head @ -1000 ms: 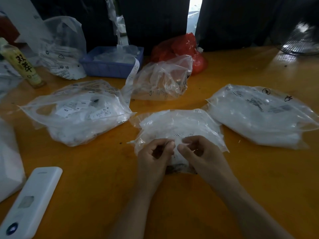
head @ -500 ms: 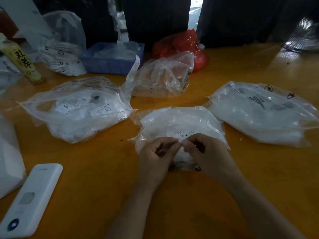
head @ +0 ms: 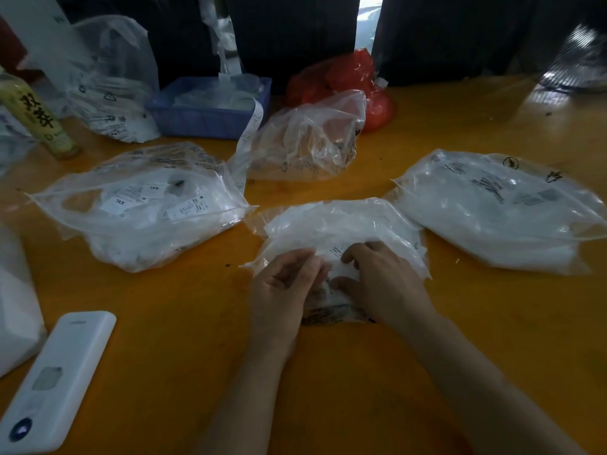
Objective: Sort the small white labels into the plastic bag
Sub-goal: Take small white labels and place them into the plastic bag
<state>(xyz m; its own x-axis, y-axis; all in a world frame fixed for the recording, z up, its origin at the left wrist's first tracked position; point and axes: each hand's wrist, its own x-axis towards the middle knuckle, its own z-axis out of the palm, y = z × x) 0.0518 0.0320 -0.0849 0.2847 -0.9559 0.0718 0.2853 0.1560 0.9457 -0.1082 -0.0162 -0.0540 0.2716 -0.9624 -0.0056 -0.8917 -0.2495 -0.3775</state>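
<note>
I am watching both hands working at the near edge of the middle plastic bag, which is lying on the orange table just in front of me and bulging with small white labels. The left hand is resting on the bag's near-left corner, fingers curled and pinching the film together with a label. The right hand is sitting just beside it, fingers bent over the plastic and thumb tucked under, gripping the same fold; the two hands are nearly touching. To the left, a fuller clear bag is showing labels printed XXL. To the right, another packed bag is lying well apart. Farther back I am seeing a crumpled clear bag, a blue tray, a red bag and a yellow bottle. A white device is lying near left.
</note>
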